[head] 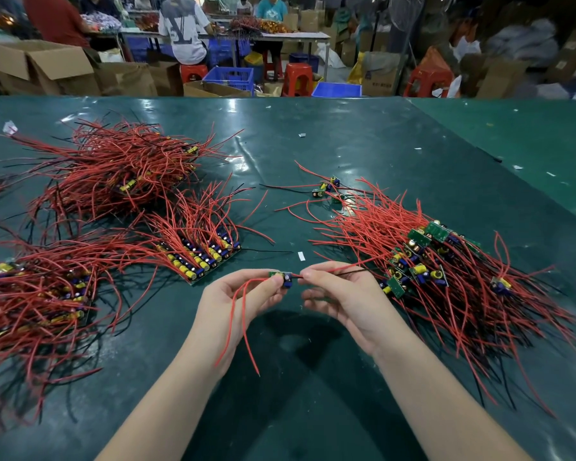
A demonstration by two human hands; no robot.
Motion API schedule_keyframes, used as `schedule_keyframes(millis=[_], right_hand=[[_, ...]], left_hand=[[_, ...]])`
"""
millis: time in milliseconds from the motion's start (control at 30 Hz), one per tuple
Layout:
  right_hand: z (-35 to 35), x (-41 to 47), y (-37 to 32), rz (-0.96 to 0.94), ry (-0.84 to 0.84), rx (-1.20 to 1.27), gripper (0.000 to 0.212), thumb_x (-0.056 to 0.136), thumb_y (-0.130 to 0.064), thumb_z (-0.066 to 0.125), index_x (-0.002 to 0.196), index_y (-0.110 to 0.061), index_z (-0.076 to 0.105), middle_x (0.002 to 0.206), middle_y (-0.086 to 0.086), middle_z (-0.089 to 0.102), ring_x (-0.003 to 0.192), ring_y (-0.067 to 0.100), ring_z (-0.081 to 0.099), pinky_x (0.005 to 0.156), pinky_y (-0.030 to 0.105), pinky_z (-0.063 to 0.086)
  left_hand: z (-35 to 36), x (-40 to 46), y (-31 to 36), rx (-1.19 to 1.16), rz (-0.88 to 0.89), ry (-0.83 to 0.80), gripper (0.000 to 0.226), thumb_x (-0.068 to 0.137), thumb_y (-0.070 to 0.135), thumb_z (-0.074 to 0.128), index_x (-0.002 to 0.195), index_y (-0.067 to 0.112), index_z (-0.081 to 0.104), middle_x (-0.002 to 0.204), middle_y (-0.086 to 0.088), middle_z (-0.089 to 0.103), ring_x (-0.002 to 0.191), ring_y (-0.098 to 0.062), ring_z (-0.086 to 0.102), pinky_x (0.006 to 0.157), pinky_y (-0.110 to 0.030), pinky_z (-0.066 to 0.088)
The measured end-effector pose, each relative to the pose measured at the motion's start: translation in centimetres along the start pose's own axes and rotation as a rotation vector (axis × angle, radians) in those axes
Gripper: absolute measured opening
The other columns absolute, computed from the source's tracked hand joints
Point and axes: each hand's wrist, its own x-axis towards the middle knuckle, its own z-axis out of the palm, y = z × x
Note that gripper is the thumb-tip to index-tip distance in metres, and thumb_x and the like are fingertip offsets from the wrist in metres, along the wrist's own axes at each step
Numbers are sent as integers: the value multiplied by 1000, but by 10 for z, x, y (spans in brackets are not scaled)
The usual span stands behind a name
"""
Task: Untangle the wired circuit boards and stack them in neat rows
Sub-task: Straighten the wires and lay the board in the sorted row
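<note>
My left hand [243, 299] pinches a small green circuit board [284, 279] with a blue capacitor, held above the green table [313, 394]. Two red wires from it hang down past my left palm. My right hand [341, 292] pinches the board's other red and black wires just right of it. A tangled pile of boards and red wires [423, 271] lies to the right. A neat row of stacked boards [202, 257] sits left of my hands.
More stacked boards with wires lie at the far left [37, 294], and a big wire heap [120, 168] sits behind them. A few loose boards [326, 188] lie mid-table. Beyond the table edge are cardboard boxes, blue crates, red stools and seated people.
</note>
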Motion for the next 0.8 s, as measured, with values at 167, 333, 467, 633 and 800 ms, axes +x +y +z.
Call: schedule_keyframes(millis=[167, 333, 467, 633, 800], right_hand=[[-2, 1, 2, -9, 13, -28, 2, 82, -6, 71, 82, -6, 70, 74, 6, 72, 59, 13, 66, 58, 24, 55], [-3, 0, 3, -189, 14, -239, 11, 81, -5, 74, 75, -15, 74, 70, 2, 71, 64, 12, 67, 58, 23, 54], [-1, 1, 3, -280, 28, -356, 14, 81, -3, 73, 74, -16, 74, 70, 3, 71, 65, 13, 66, 57, 23, 53], [-3, 3, 1, -276, 46, -392, 10, 79, -5, 75, 73, -13, 73, 67, 0, 70, 66, 12, 65, 58, 25, 53], [1, 1, 2, -302, 76, -336, 13, 79, -2, 74, 72, -13, 71, 71, 6, 69, 66, 16, 64, 57, 26, 53]], left_hand=[[2, -6, 4, 154, 62, 23, 15, 66, 21, 77, 79, 14, 77, 83, -10, 75, 75, -16, 71, 70, -20, 56], [3, -10, 5, 269, 155, 53, 9, 76, 6, 75, 83, 10, 74, 78, -7, 75, 70, -12, 70, 68, -18, 55], [4, -10, 4, 330, 168, 40, 10, 77, 5, 76, 82, 13, 74, 79, -5, 76, 75, -15, 71, 75, -23, 57], [3, -9, 6, 272, 170, 58, 8, 78, 4, 74, 83, 11, 74, 78, -6, 75, 71, -14, 71, 65, -15, 53], [4, -9, 6, 258, 165, 40, 8, 79, 3, 74, 83, 10, 74, 79, -8, 75, 71, -13, 71, 65, -15, 53]])
